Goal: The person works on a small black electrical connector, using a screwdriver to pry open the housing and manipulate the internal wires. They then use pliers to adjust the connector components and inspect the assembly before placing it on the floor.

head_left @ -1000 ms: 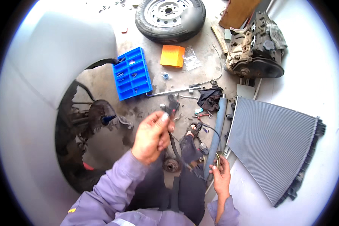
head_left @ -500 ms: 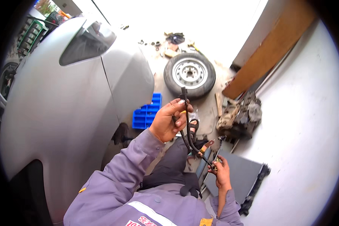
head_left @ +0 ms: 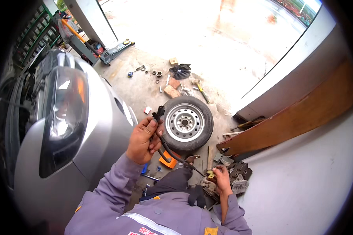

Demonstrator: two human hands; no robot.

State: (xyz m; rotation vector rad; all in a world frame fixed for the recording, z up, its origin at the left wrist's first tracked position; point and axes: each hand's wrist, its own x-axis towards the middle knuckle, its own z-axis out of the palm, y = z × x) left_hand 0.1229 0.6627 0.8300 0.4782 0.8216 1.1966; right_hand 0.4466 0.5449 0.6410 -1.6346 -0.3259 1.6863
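The left hand [head_left: 143,141] pinches a black connector [head_left: 159,112], the right hand [head_left: 222,181] grips a yellowish fitting [head_left: 211,174] — apparently supporting the dark cable [head_left: 179,159] between them.

A silver car [head_left: 101,129] with a clear headlight [head_left: 66,113] stands at the left, and near it a wheel [head_left: 177,117] lies on the floor [head_left: 143,92] below scattered things — reddish bricks [head_left: 171,91], a yellow-handled tool [head_left: 202,94], a black bundle [head_left: 180,71] — while a floor jack [head_left: 115,51] rests farther off and a brown board [head_left: 286,111] runs along the white wall [head_left: 302,176].
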